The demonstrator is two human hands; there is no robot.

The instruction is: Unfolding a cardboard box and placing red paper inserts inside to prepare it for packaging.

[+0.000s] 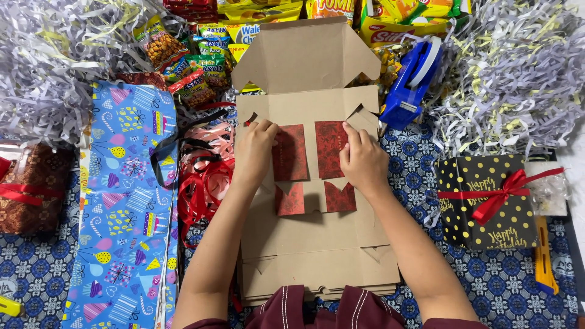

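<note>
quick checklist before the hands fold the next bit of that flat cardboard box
1. Flat brown cardboard box lies unfolded on the patterned blue cloth: ok.
2. Left hand on the left red-printed flap: ok.
3. Right hand on the right red-printed flap: ok.
4. Top lid flap standing clear: ok.
5. Blue tape dispenser beside the box: ok.
6. Flap creases underneath: cannot tell.

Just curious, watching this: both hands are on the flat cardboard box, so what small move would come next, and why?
Probably fold the two red side flaps upright: the left hand and right hand already press on them, while the cardboard box lies flat.
</note>
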